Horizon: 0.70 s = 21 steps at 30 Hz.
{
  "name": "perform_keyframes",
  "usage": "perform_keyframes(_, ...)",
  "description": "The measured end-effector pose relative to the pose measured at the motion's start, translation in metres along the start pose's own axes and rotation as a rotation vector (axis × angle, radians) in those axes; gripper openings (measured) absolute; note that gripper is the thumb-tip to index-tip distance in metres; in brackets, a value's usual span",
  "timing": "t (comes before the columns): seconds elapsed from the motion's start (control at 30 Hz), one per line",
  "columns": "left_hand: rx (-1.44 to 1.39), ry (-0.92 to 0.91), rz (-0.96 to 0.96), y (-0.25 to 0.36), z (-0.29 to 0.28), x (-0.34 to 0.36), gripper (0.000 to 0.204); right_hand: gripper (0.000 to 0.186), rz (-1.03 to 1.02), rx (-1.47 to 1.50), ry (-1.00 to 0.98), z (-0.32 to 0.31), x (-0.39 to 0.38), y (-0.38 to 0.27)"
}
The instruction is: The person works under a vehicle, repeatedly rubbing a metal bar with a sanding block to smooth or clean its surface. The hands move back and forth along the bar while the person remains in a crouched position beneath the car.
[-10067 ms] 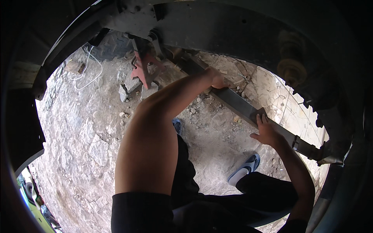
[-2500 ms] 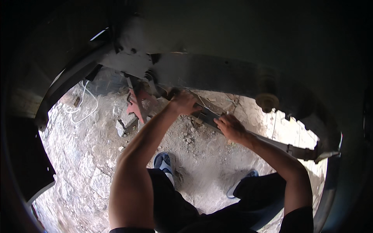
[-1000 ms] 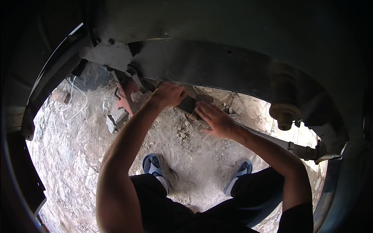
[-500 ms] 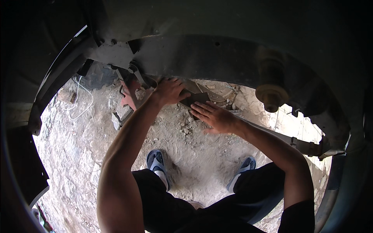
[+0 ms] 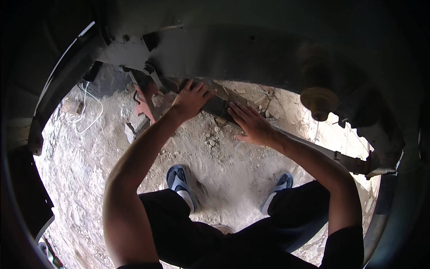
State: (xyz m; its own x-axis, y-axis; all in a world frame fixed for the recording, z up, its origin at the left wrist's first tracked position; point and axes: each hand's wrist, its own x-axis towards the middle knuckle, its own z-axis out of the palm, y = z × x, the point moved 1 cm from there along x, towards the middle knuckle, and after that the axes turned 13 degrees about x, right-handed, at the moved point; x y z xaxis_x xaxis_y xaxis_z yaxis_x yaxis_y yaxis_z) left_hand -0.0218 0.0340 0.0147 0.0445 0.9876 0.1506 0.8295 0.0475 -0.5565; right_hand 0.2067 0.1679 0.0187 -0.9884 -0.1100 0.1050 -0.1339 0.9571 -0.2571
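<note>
A dark metal bar (image 5: 215, 106) runs slantwise under the vehicle-like metal body. My left hand (image 5: 191, 99) lies over the bar's far-left part, its fingers spread and bent slightly over the surface. To its right, my right hand (image 5: 254, 126) is laid along the same bar with fingers stretched out and thumb apart. Neither hand visibly grips anything. Between them shows a smooth dark section; whether it is a separate sheet on the bar, I cannot tell. A red metal stand (image 5: 144, 103) is left of my left hand.
Overhead hangs a wide dark metal panel (image 5: 224, 54), with a rounded rusty fitting (image 5: 319, 103) at the right. On the dusty ground lie rubble (image 5: 212, 140), a white cord (image 5: 99, 110) and a block (image 5: 72, 106). My sandalled feet stand below the bar.
My right hand has moved slightly farther forward along the bar. The dark rectangular piece that stuck out by its fingertips no longer shows as a separate shape. The view has shifted a little.
</note>
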Motion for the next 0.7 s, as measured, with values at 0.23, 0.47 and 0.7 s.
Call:
perform_keyframes(0.23,-0.009,0.041,-0.004,-0.003,0.001,0.005,0.060,0.080,-0.128,0.014,-0.039,-0.004,0.002,0.002)
perform_keyframes(0.47,-0.013,-0.048,0.012,-0.005,-0.002,0.003,0.063,0.078,-0.097,-0.050,0.031,0.002,0.009,0.005)
perform_keyframes(0.7,0.066,-0.044,0.010,0.000,0.007,0.006,0.064,0.087,-0.052,-0.013,0.024,0.005,0.001,0.007)
